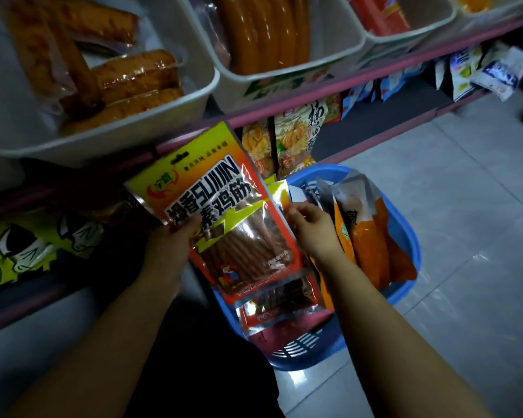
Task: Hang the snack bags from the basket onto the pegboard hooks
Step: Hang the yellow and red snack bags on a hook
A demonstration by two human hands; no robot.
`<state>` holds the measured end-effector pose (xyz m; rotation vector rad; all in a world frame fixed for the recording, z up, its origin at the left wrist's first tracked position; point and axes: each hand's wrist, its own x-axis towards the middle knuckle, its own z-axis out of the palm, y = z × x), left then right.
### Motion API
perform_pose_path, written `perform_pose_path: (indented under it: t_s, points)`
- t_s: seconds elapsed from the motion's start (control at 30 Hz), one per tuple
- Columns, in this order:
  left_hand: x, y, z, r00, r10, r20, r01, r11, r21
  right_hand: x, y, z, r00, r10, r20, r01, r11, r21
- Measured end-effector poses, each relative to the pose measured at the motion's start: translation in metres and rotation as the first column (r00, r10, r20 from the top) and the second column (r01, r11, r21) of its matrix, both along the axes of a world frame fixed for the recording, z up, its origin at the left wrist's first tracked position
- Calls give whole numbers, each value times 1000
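1. The blue basket [406, 236] sits on the pale tiled floor [480, 206], just in front of the person's knees, and it holds several snack bags: a red-and-silver packet [281, 312] lies at its near side, and orange bags [372, 245] stand tilted toward its right wall.
2. The left hand [168, 245] grasps a yellow-and-red snack bag [218, 206] from behind its left edge, thumb pressed on the printed front (the bag's clear window shows thin brown sticks). The bag is lifted above the basket's left rim, tilted with its top toward the shelf.
3. The right hand [310, 226] has its fingers curled, pinching the top edge of another packet [280, 191] that shows just behind the held bag, over the basket's far-left part.
4. Beyond the hands, pumpkin-printed bags [296, 137] hang under a pink shelf rail [329, 92], with blue and white packets [495, 70] farther right.
5. To the left, a yellow carton with cartoon eyes [31, 242] lies on a lower shelf.
6. Farthest up, white bins [203, 95] hold vacuum-packed sausages [263, 31] and brown meat strips [124, 86].
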<state>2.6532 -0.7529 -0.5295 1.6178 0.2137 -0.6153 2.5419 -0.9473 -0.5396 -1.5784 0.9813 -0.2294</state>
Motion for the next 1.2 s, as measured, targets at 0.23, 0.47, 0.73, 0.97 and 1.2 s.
perform_pose_path:
  t_s: [0.23, 0.47, 0.73, 0.97, 1.2]
  points:
    - [5, 23, 26, 980, 65, 190, -74, 996, 40, 30, -22, -17, 979, 147, -138, -149, 989, -7]
    - [5, 40, 36, 982, 150, 117, -148, 989, -27, 32, -6, -13, 999, 43, 8, -43, 999, 30]
    - [-7, 48, 66, 973, 114, 202, -108, 993, -40, 11, -6, 64, 974, 58, 221, -52, 998, -33]
    - [0, 59, 154, 899, 170, 403, -126, 983, -134, 28, 16, 194, 865, 56, 499, 29, 986, -161]
    - [48, 120, 279, 727, 436, 530, -267, 891, -367, 80, 78, 334, 631, 282, 722, -47, 944, -327]
